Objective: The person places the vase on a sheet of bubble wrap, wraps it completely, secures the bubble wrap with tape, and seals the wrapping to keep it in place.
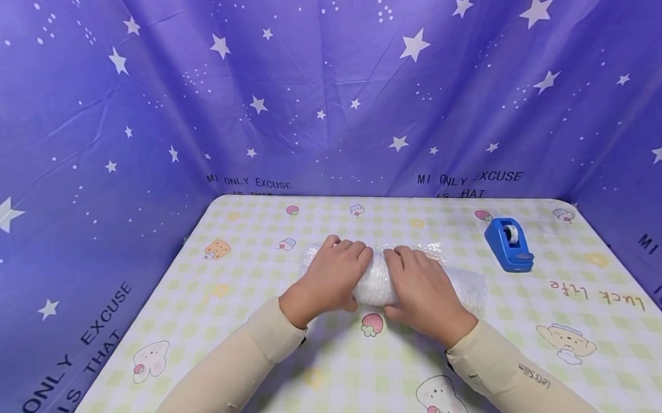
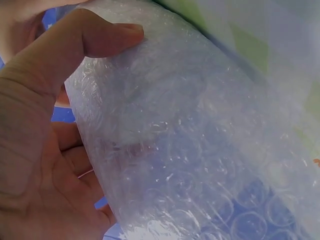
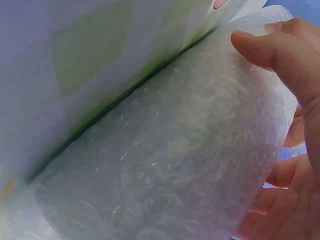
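A rolled bundle of clear bubble wrap [image 1: 374, 285] lies across the middle of the table, its loose ends spreading flat to either side. My left hand [image 1: 332, 275] grips it from the left, fingers over the far side and thumb [image 2: 117, 39] on the near side. From the right, my right hand [image 1: 426, 294] grips the same bundle, its thumb [image 3: 257, 49] pressed on the near face. Both hands sit close together, with a short stretch of wrap showing between them. Whatever the wrap may enclose cannot be made out through its layers.
A blue tape dispenser [image 1: 509, 246] with a roll of tape stands at the back right. The table [image 1: 277, 378] has a green-checked cover with printed cartoons. Purple star-patterned curtains [image 1: 326, 88] hang behind it and along both sides.
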`<state>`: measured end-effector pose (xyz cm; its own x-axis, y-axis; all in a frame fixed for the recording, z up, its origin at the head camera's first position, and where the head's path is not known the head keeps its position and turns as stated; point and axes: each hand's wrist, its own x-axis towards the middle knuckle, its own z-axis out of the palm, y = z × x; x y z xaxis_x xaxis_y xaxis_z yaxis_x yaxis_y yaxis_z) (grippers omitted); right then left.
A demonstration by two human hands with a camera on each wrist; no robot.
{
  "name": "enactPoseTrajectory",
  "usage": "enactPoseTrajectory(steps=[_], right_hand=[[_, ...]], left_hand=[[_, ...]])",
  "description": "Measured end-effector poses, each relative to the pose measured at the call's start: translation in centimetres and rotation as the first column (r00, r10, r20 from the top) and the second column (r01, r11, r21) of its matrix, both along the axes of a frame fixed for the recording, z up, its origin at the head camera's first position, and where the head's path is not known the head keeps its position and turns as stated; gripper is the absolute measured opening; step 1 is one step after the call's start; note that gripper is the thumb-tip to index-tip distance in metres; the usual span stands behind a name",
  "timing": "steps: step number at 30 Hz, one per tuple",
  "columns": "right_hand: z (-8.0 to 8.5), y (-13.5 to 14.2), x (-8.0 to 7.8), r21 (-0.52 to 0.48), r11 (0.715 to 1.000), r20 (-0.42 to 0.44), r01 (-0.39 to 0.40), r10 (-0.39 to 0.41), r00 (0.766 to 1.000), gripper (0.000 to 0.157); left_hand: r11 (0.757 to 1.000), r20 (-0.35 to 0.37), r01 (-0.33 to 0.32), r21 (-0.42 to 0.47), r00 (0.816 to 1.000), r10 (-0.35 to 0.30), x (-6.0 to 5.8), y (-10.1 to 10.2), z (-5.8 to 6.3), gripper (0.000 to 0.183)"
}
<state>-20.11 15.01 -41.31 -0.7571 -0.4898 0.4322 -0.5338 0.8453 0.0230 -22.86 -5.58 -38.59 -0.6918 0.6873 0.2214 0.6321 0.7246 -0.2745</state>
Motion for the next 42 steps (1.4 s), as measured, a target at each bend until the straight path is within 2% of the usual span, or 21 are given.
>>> enactPoseTrajectory(steps=[11, 20, 30, 36, 42], right_hand=[[0.0, 0.1, -0.5, 0.027, 1.000, -0.010, 0.016, -0.016, 1.000, 0.100], [0.1, 0.2, -1.4, 0.058, 0.998, -0.041, 0.037, -0.035, 0.999, 0.092], [0.0, 0.2, -1.6, 0.068, 0.997, 0.021, 0.039, -0.040, 0.999, 0.091], [-0.1, 0.2, -1.7, 0.068, 0.997, 0.047, 0.038, -0.041, 0.998, 0.092], [-0.1, 0.3, -1.8, 0.063, 0.997, 0.037, 0.036, -0.038, 0.999, 0.092]], left_hand=[[1.000, 0.075, -0.007, -0.022, 0.997, 0.008, -0.9, 0.1, 0.4, 0.091], [1.000, 0.091, 0.020, 0.007, 0.996, -0.020, -1.8, 0.2, 0.9, 0.088], [1.000, 0.149, -0.005, 0.009, 0.989, 0.004, -1.7, -0.1, 0.6, 0.093], [1.000, 0.144, -0.007, 0.015, 0.990, 0.005, -1.4, -0.2, 0.3, 0.095], [1.000, 0.146, -0.018, 0.018, 0.989, 0.015, -1.0, -0.3, 0.0, 0.100]])
